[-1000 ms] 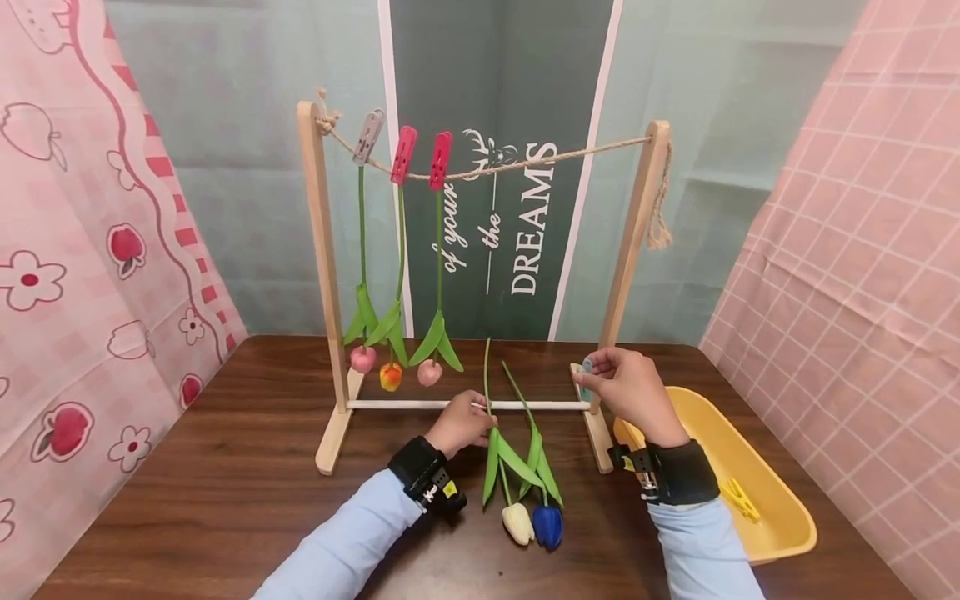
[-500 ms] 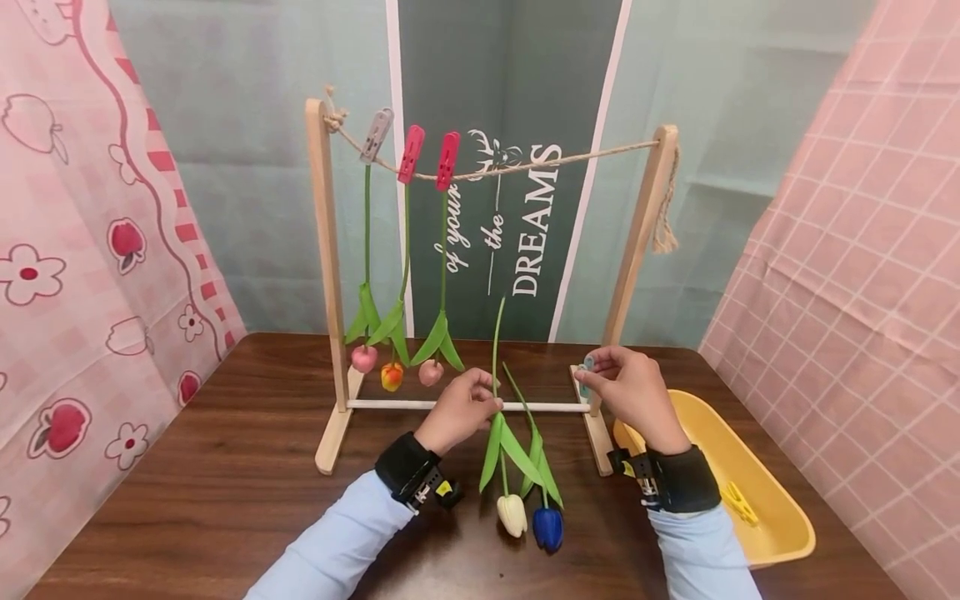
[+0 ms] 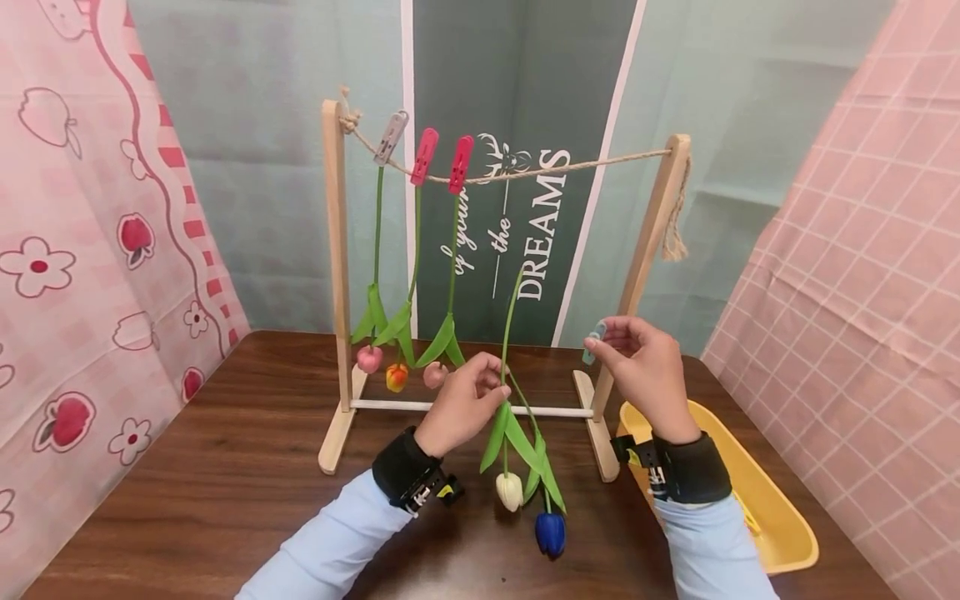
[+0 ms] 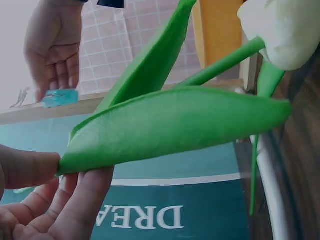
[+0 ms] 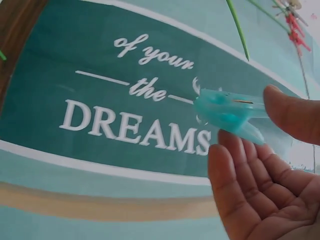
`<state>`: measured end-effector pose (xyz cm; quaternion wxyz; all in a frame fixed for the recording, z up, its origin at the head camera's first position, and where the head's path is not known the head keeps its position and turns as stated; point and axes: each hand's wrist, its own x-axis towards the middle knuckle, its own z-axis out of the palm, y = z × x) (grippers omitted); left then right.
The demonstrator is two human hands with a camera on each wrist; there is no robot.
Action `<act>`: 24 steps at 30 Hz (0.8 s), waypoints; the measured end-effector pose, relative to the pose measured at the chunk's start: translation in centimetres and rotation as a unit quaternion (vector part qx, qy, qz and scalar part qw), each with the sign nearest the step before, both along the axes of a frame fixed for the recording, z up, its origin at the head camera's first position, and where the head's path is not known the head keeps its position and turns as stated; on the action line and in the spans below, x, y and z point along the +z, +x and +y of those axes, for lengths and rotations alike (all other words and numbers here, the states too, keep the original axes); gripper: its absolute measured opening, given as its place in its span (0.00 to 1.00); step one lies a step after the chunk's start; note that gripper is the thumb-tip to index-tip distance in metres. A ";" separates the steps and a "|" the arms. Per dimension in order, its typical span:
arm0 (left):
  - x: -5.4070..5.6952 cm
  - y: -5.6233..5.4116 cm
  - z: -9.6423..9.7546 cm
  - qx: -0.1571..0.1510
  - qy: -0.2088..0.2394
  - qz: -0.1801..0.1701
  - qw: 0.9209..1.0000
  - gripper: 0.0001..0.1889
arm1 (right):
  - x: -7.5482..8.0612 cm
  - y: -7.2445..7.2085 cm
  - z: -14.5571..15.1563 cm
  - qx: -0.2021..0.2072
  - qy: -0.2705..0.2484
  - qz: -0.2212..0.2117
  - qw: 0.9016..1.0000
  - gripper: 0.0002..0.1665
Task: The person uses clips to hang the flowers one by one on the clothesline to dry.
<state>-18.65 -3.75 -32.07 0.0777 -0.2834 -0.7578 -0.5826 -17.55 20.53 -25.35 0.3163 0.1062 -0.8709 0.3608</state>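
Note:
My left hand (image 3: pixel 467 402) pinches the green stem of a white artificial tulip (image 3: pixel 509 492), its bloom hanging down and its stem pointing up. In the left wrist view, thumb and fingers grip it just where the green leaves (image 4: pixel 175 125) begin. My right hand (image 3: pixel 647 371) holds a pale blue-green clothespin (image 5: pixel 230 111) between thumb and fingers, near the rack's right post. A blue tulip (image 3: pixel 551 533) lies on the table behind the white one. Three tulips hang upside down from the rope (image 3: pixel 570 169), held by a grey clothespin (image 3: pixel 391 138) and two pink-red clothespins (image 3: pixel 424 156).
The wooden rack (image 3: pixel 335 250) stands on the brown table (image 3: pixel 210 467), with a white crossbar (image 3: pixel 555 411) low between its posts. A yellow basin (image 3: pixel 787 533) with a yellow clothespin sits at the right. Printed curtains surround the table.
My left hand has raised the white tulip off the table, up and slightly right. My right hand has lifted the blue-green clothespin from beside the rack's right foot.

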 end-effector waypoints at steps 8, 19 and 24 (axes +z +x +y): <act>1.6 0.0 -0.4 0.025 0.001 0.050 0.998 0.10 | 3.5 0.1 -1.7 0.065 -0.025 0.082 0.994 0.15; 3.6 -0.3 -0.6 0.076 -0.018 0.099 0.992 0.09 | 8.5 0.4 -4.6 0.139 -0.054 0.136 0.979 0.14; 4.2 -0.7 -0.5 0.064 -0.001 0.128 0.990 0.09 | 10.2 0.0 -5.3 0.151 -0.059 0.142 0.977 0.13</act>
